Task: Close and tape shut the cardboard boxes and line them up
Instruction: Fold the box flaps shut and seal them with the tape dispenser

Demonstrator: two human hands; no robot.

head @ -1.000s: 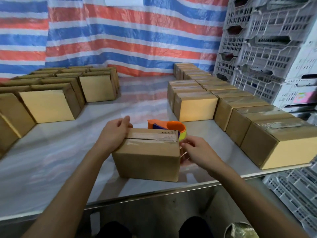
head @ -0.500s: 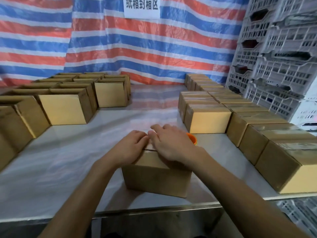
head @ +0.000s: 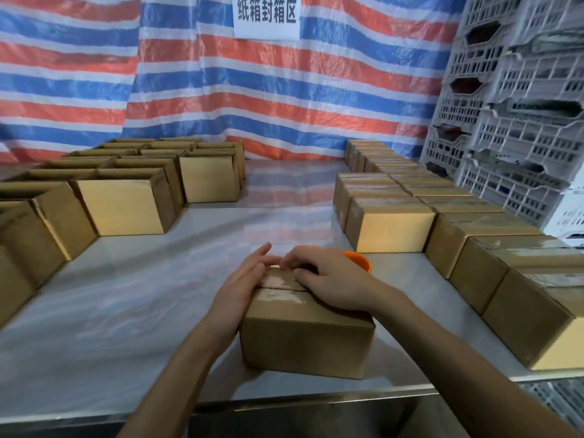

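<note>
— Right, where is the box being sealed?
— Near the front edge of the steel table [head: 142, 311], about the middle. The small cardboard box [head: 303, 339] sits shut, with tape along its top seam.
— And the hands?
— The left hand [head: 243, 289] lies flat against its left top edge, fingers straight and together. The right hand [head: 331, 282] is on top, fingers bent, tips pressing the tape. An orange tape dispenser [head: 358, 259] peeks out just behind.
— Room to shift it?
— A lane of tabletop runs back between the open boxes [head: 123, 210] on the left and the taped boxes [head: 395, 229] rowed along the right edge.
</note>
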